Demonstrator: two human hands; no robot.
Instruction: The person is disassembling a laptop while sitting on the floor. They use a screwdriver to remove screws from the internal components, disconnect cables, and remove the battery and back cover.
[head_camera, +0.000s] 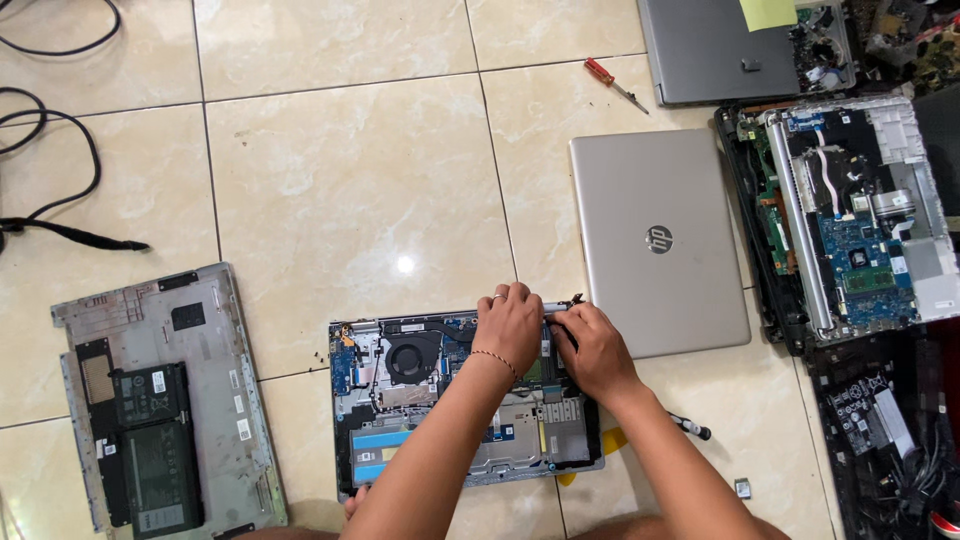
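An opened laptop base (400, 455) lies on the tiled floor with its fan (412, 356), circuit board and blue-labelled parts exposed. My left hand (510, 328), with a ring and a thin bracelet, rests on the base's rear edge, fingers curled over it. Close beside it, my right hand (592, 350) grips the right hinge corner (572, 302) of the same base. Both forearms cross over the base and hide its middle.
A closed silver laptop (660, 240) lies just right of the hands. A grey bottom cover with a battery (160, 400) is at the left. Dismantled laptops (850, 220) crowd the right edge. A red screwdriver (612, 82), a black screwdriver (690, 427) and cables (60, 150) lie about.
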